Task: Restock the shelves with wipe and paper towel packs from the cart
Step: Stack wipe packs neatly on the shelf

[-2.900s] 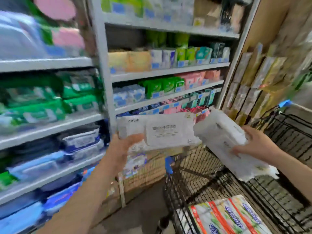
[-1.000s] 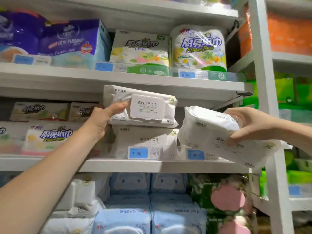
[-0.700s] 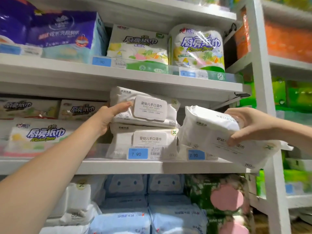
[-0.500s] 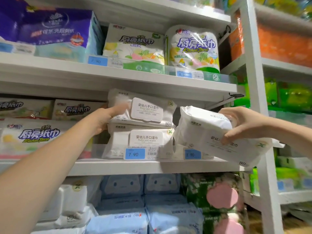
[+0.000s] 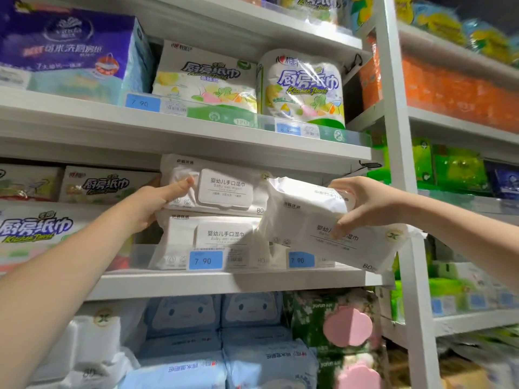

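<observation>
Mid-shelving: the left hand [image 5: 157, 204] pinches the top wipe pack [image 5: 224, 189], thumb on its front, seating it on the lower pack [image 5: 222, 237] on the middle shelf [image 5: 224, 282], while the right hand [image 5: 365, 203] curls its fingers round a second pack [image 5: 317, 228] just to the right (next, probably, into the gap beside them).

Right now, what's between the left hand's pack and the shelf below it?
Head view: one lower pack, stacked between the top pack and the shelf.

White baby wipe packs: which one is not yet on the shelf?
The tilted white plastic wipe pack gripped by the right hand; it hangs before the white shelf, while the others lie stacked on it.
</observation>
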